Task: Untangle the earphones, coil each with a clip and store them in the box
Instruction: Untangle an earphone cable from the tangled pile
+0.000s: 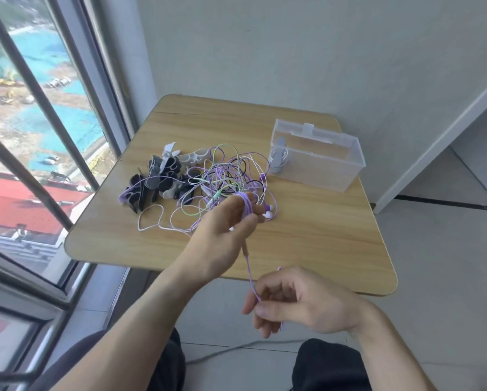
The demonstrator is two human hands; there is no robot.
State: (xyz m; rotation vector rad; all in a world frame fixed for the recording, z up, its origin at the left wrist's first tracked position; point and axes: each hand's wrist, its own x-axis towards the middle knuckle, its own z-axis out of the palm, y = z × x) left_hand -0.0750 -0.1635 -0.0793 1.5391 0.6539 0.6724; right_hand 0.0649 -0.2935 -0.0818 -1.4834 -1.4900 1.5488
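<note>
A tangle of earphone cables [225, 176], purple, green, white and black, lies in the middle of the wooden table [321, 235]. My left hand [225, 230] is raised over it with purple cable [246, 206] wound round its fingers. From that coil the cable runs down to my right hand [295, 300], which pinches it near the table's front edge. A pile of clips [160, 179], black, white and purple, sits left of the tangle. The clear plastic box [318, 162] stands at the back right, lid open, with one coiled white earphone [279, 158] inside.
The table stands against a grey wall, with a large window [39, 136] close on its left side. My knees in dark trousers [329, 365] show below the table's front edge. A grey cable [236, 348] lies on the tiled floor.
</note>
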